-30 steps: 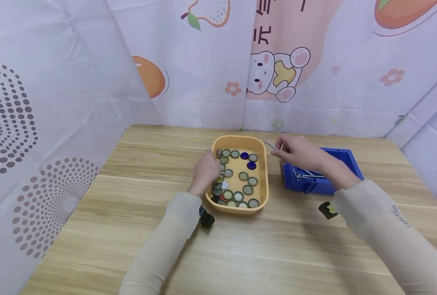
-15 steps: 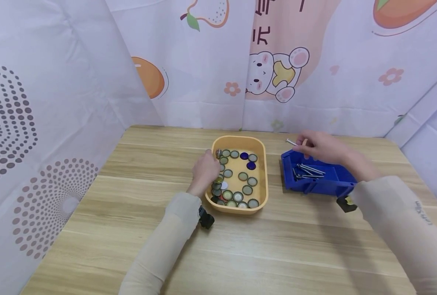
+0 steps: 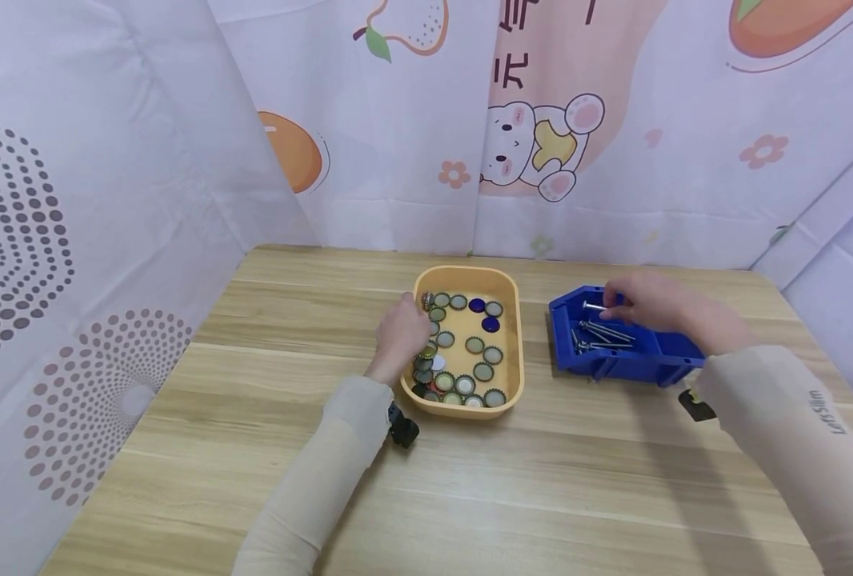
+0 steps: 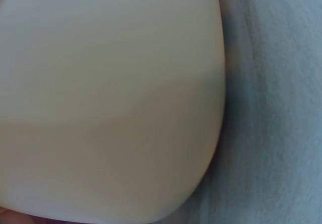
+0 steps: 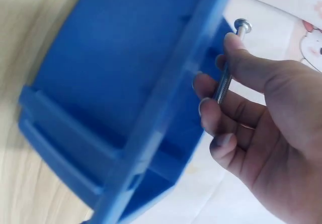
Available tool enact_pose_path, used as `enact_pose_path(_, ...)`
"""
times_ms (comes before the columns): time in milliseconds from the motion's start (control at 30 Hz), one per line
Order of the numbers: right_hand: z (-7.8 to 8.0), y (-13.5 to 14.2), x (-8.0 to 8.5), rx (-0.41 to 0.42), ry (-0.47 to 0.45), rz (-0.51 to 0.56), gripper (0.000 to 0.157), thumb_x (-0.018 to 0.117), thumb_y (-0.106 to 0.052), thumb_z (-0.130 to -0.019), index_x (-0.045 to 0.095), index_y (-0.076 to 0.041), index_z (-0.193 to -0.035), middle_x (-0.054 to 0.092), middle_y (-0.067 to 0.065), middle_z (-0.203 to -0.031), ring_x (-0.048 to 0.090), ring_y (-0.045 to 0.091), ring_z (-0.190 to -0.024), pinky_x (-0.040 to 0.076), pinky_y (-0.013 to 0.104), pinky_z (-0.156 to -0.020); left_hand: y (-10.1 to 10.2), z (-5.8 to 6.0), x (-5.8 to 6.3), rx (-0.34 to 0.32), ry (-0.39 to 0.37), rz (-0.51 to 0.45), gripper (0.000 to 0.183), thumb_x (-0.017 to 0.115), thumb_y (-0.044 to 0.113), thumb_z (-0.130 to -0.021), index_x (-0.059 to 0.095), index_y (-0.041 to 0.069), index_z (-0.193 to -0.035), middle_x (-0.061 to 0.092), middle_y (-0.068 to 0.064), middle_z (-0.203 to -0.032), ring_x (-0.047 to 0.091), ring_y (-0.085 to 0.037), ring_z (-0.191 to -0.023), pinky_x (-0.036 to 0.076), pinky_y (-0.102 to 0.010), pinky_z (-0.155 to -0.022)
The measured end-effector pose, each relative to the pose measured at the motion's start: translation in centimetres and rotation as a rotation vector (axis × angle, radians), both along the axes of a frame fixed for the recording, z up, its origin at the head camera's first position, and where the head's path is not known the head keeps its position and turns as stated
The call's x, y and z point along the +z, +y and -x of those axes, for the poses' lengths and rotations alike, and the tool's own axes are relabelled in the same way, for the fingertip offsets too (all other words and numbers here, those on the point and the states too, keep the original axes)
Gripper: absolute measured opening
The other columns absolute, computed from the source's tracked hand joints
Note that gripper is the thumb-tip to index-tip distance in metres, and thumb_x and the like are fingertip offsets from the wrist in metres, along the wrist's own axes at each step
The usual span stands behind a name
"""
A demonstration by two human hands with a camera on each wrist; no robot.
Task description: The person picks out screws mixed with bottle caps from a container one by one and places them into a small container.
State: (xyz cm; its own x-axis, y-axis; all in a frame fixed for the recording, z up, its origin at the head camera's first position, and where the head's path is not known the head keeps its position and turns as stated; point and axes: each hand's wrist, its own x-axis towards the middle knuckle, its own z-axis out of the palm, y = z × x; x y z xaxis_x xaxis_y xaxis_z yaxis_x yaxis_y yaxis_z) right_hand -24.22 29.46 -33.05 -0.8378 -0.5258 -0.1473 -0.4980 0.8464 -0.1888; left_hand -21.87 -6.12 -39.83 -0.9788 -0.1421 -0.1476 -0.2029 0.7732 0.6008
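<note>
My left hand point(image 3: 401, 332) grips the left rim of a yellow plastic tray point(image 3: 518, 344) holding many bottle caps point(image 3: 483, 371). The tray's outer wall point(image 4: 110, 98) fills most of the left wrist view, with a bit of finger at its lower corner. Between thumb and fingers, my right hand point(image 3: 650, 302) pinches a long metal screw point(image 5: 225, 83) with a rounded head, which points left. This hand is over a blue plastic bin point(image 3: 610, 368) where several more screws point(image 3: 609, 332) lie in a loose pile at the left end.
Both containers stand on a wood-grain table point(image 3: 470, 496), the bin to the right of the tray with a gap between. A printed white curtain point(image 3: 398, 160) hangs behind the table's far edge. Black wrist cameras point(image 3: 402, 428) sit below each hand.
My right hand has carried the screw rightward from beside the tray's right rim, then lowered it over the blue bin. The left hand has stayed at the tray.
</note>
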Motion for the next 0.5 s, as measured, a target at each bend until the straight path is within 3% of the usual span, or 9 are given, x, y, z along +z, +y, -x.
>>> enact_pose_path(300, -0.3, 0.3, -1.7, 0.025, 0.049, -0.073, 0.008, 0.069, -0.018, -0.091, 0.063, -0.014, -0.088, 0.062, -0.003, -0.077, 0.052, 0.015, -0.068, 0.046, 0.037, -0.063, 0.0, 0.0, 0.0, -0.004, 0.013, 0.008, 0.034, 0.043, 0.019, -0.097, 0.051, 0.003, -0.127, 0.06, -0.009, -0.089, 0.06, -0.026, -0.076, 0.042, -0.036, -0.059)
enact_pose_path(500, -0.5, 0.6, -1.6, -0.009, 0.043, -0.092, 0.005, 0.067, -0.008, -0.089, 0.065, -0.012, -0.092, 0.067, 0.004, -0.085, 0.06, 0.021, -0.076, 0.05, 0.045, -0.068, 0.0, 0.1, -0.1, -0.004, 0.013, 0.014, 0.034, 0.043, 0.02, -0.098, 0.052, 0.004, -0.126, 0.063, -0.01, -0.093, 0.061, -0.027, -0.08, 0.048, -0.042, -0.066)
